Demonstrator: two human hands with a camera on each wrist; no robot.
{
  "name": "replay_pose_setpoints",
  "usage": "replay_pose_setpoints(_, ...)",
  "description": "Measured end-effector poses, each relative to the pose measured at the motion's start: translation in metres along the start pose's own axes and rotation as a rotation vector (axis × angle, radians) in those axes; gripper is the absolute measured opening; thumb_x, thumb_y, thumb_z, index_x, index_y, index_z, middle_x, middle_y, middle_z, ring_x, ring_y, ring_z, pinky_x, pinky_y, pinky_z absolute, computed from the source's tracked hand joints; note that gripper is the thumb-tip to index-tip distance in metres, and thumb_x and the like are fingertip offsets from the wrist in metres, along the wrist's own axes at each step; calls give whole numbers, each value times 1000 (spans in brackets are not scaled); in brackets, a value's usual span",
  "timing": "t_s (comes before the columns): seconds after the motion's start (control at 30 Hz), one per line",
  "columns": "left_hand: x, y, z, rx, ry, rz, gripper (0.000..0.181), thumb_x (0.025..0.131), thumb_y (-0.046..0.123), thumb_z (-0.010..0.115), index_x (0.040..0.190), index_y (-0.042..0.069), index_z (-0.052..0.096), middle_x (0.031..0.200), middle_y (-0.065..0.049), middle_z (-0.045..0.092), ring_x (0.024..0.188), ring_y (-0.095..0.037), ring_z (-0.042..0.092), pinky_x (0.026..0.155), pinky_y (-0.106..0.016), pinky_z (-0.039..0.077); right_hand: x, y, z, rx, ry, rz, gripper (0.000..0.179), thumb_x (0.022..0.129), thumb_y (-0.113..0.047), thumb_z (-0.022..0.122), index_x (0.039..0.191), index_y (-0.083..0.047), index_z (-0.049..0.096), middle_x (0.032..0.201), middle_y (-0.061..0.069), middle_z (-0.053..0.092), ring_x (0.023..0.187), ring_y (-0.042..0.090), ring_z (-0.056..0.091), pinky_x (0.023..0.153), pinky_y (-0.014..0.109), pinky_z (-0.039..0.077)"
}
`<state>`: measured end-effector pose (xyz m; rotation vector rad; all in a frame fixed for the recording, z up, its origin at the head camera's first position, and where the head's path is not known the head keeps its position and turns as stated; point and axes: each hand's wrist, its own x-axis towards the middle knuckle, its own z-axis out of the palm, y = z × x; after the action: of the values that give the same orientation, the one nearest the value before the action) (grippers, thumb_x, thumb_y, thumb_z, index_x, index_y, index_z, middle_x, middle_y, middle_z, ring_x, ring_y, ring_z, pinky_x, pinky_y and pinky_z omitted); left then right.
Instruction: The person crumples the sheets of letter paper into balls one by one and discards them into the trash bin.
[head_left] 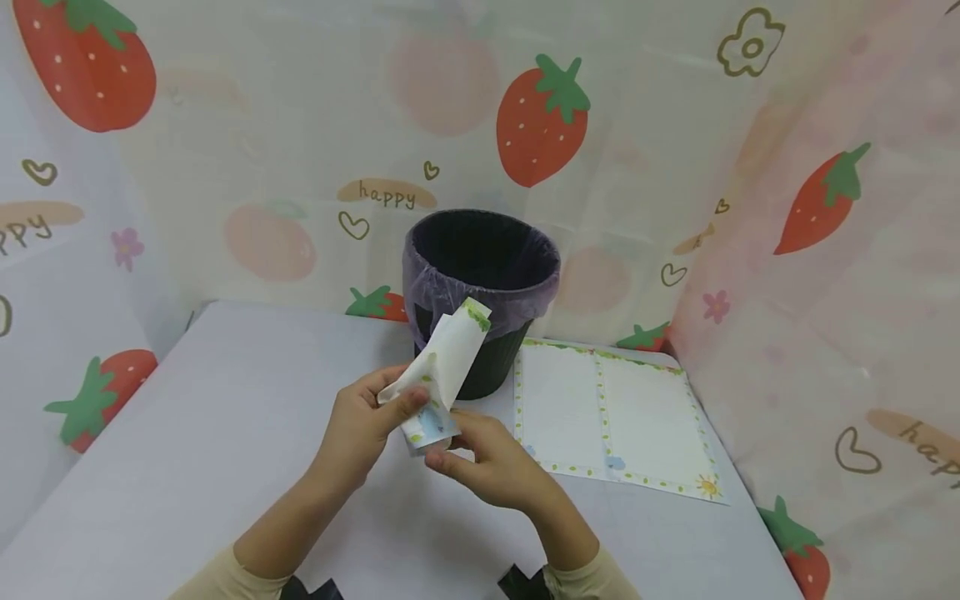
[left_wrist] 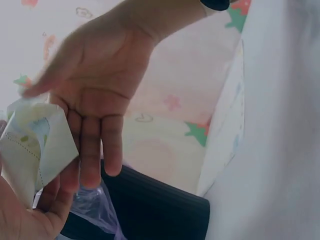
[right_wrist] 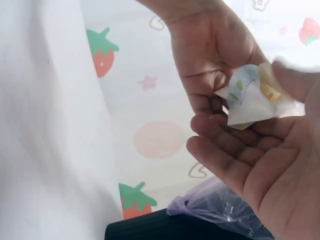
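Observation:
A white sheet of paper [head_left: 450,358], printed with green leaves and a blue patch, is folded into a narrow, loosely rolled strip in front of the bin. My left hand [head_left: 360,425] grips it around the lower half, thumb across the front. At the lower end is my right hand [head_left: 498,462], its fingers at the paper's edge and its thumb apart from it. In the left wrist view the right hand [left_wrist: 100,95] shows its palm, several fingers straight beside the folded paper [left_wrist: 42,145]. The right wrist view shows the right thumb blurred near the paper [right_wrist: 250,100].
A black bin [head_left: 487,358] lined with a purple bag [head_left: 517,308] stands on the white table [head_left: 225,417], behind the hands. To its right lies a flat sheet [head_left: 645,417] with a leafy printed border. Strawberry-patterned curtains [head_left: 637,167] enclose the back and sides.

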<state>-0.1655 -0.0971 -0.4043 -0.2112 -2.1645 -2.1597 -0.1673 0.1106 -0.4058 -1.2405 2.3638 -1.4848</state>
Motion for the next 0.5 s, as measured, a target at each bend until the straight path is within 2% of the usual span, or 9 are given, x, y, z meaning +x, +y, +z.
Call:
replay_pose_setpoints(0.1, 0, -2, 2, -30, 28, 17, 49, 88, 34, 82, 129, 11, 69, 119, -10, 71, 102, -25, 68, 80, -29, 60, 1, 2, 2, 36, 20, -2, 65, 94, -66, 56, 120, -7, 68, 109, 4, 69, 100, 9, 64, 89, 31, 59)
replay_pose_setpoints(0.23, 0, -6, 6, -46, 57, 53, 41, 86, 33, 84, 118, 11, 72, 114, -9, 72, 100, -25, 68, 79, -31, 61, 4, 2, 7, 57, 115, 78, 81, 87, -78, 49, 108, -4, 73, 90, 3, 67, 80, 6, 58, 70, 25, 55)
replay_pose_setpoints(0.3, 0, -10, 7, -38, 63, 67, 38, 84, 33, 85, 112, 10, 73, 111, -8, 73, 99, -24, 68, 78, -30, 61, 5, 3, 9, 112, 154, 145, 88, 85, -81, 48, 105, 1, 73, 88, 7, 68, 79, 6, 58, 69, 24, 54)
replay_pose_setpoints(0.37, -1, -13, 8, -18, 54, 85, 34, 83, 32, 86, 107, 11, 74, 109, -7, 73, 98, -23, 67, 77, -29, 60, 6, 4, 11, 190, 183, 226, 97, 82, -84, 45, 106, 7, 71, 91, 10, 69, 81, 6, 61, 73, 25, 56)
replay_pose_setpoints(0.43, -3, -15, 9, 15, 31, 127, 31, 83, 29, 87, 106, 12, 75, 107, -5, 74, 97, -22, 68, 78, -29, 60, 7, 5, 13, 279, 203, 321, 105, 80, -86, 42, 108, 12, 67, 94, 10, 70, 84, 8, 64, 78, 26, 58)
replay_pose_setpoints(0.5, -4, -17, 11, 56, -1, 185, 29, 83, 27, 86, 107, 14, 75, 106, -2, 75, 96, -21, 69, 78, -29, 60, 8, 6, 12, 353, 221, 414, 108, 80, -88, 39, 110, 13, 64, 93, 7, 69, 81, 9, 63, 77, 26, 57)
